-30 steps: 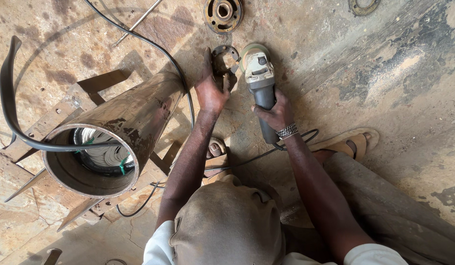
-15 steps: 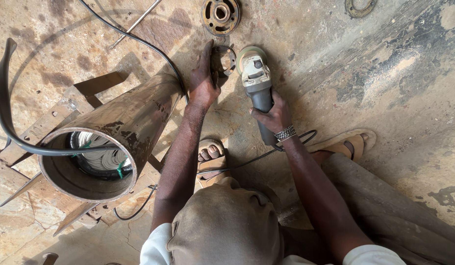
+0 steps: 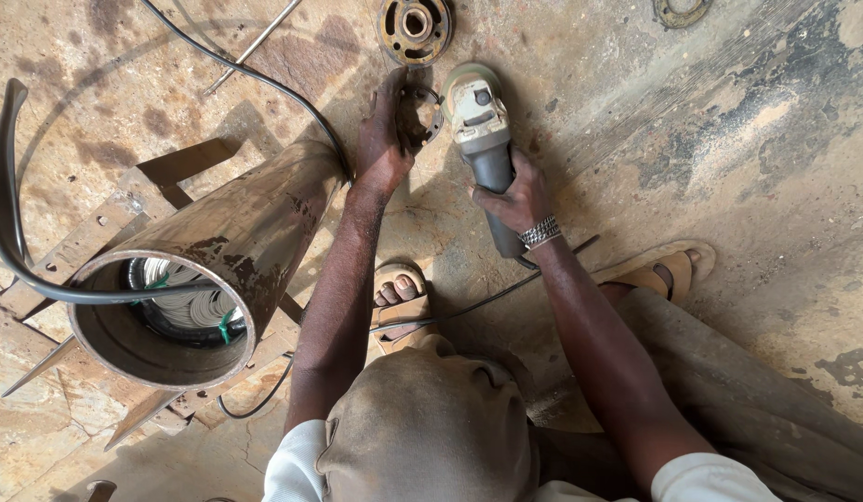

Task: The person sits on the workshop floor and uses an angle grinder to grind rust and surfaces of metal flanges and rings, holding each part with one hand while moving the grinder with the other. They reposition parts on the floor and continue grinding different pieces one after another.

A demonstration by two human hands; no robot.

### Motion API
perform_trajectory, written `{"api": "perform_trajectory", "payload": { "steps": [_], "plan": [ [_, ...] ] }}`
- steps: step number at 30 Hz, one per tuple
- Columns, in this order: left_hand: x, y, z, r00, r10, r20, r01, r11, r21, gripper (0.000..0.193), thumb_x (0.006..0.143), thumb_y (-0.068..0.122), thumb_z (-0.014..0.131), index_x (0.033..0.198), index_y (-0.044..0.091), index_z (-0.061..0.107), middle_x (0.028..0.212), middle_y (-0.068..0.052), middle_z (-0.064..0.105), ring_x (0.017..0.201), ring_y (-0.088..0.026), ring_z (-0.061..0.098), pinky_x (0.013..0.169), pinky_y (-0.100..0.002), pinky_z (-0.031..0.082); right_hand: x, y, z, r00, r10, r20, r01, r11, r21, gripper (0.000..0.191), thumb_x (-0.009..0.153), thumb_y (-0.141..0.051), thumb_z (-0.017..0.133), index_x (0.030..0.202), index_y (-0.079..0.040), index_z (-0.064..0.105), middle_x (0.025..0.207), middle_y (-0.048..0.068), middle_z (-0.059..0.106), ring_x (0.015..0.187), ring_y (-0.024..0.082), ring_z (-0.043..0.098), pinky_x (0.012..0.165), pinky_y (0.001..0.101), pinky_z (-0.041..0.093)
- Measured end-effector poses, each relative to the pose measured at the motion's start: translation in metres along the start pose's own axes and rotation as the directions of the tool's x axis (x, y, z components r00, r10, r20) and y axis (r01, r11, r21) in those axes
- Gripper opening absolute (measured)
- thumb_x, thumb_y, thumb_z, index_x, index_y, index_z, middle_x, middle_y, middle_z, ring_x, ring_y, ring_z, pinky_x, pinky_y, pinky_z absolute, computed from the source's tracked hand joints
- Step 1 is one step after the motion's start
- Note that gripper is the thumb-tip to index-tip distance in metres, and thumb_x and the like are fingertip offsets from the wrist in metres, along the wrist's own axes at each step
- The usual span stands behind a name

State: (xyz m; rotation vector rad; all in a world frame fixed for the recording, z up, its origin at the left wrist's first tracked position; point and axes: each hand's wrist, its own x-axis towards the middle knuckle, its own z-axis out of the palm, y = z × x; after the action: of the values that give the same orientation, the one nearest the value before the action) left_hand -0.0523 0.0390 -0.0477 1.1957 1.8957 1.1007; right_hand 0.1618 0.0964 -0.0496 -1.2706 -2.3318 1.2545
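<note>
My right hand [image 3: 518, 197] grips the dark body of an angle grinder [image 3: 479, 125], its pale head pointing away from me. My left hand [image 3: 383, 147] presses on a small rusty metal ring part [image 3: 418, 116] lying on the concrete floor, right beside the grinder's head. A metal bracelet sits on my right wrist. The grinder's disc is hidden under its head.
A rusty steel pipe [image 3: 229, 253] lies on a metal stand at my left, with a black hose [image 3: 13, 232] curling out of its mouth. A round flange [image 3: 414, 28] lies beyond the hands. A black cable [image 3: 255, 79] crosses the floor. My sandalled feet [image 3: 401, 302] rest below.
Both hands and the grinder hold nearly the same place; the view has shifted slightly, and my left hand has settled closer over the ring part.
</note>
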Motion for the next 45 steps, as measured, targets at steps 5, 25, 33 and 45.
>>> {"api": "perform_trajectory", "payload": {
  "steps": [5, 25, 33, 45],
  "plan": [
    [0.006, -0.003, 0.001, 0.997, -0.029, 0.069, 0.04, 0.986, -0.161, 0.066, 0.101, -0.004, 0.061, 0.157, 0.011, 0.031, 0.155, -0.02, 0.052, 0.142, -0.032, 0.057, 0.116, -0.043, 0.053, -0.021, 0.0, 0.002, 0.999, 0.036, 0.023, -0.036, 0.999, 0.012, 0.075, 0.072, -0.034, 0.086, 0.127, 0.008, 0.058, 0.101, 0.02, 0.072, 0.085, 0.03, 0.074, 0.077, 0.0447, 0.062],
    [-0.009, 0.008, 0.009, 0.969, -0.133, 0.208, -0.009, 0.821, 0.571, 0.065, 0.082, 0.013, 0.084, 0.137, 0.041, 0.065, 0.164, -0.012, 0.038, 0.146, -0.037, 0.038, 0.12, -0.055, 0.038, -0.029, 0.021, -0.027, 0.986, 0.127, -0.11, -0.09, 0.951, 0.296, 0.047, 0.079, -0.025, 0.087, 0.114, -0.001, 0.067, 0.096, 0.008, 0.074, 0.083, 0.017, 0.071, 0.077, 0.0334, 0.06],
    [-0.002, 0.004, 0.027, 0.986, 0.153, -0.067, -0.163, 0.967, -0.194, 0.06, 0.074, 0.032, 0.092, 0.122, 0.021, 0.059, 0.142, -0.015, 0.047, 0.136, -0.036, 0.049, 0.115, -0.051, 0.047, -0.032, 0.042, -0.049, 0.95, 0.278, -0.144, -0.195, 0.885, 0.424, 0.045, 0.078, -0.022, 0.086, 0.113, -0.001, 0.065, 0.096, 0.006, 0.073, 0.081, 0.015, 0.071, 0.075, 0.0319, 0.062],
    [-0.026, 0.005, 0.037, 0.99, 0.012, -0.139, 0.011, 0.986, 0.167, 0.105, 0.07, 0.049, 0.099, 0.152, 0.021, 0.039, 0.144, -0.016, 0.048, 0.137, -0.038, 0.041, 0.118, -0.064, 0.029, -0.038, 0.044, -0.046, 0.967, 0.226, -0.119, -0.171, 0.917, 0.36, 0.042, 0.081, -0.017, 0.084, 0.115, 0.0, 0.066, 0.099, 0.007, 0.072, 0.084, 0.015, 0.069, 0.079, 0.0316, 0.058]
  ]
}}
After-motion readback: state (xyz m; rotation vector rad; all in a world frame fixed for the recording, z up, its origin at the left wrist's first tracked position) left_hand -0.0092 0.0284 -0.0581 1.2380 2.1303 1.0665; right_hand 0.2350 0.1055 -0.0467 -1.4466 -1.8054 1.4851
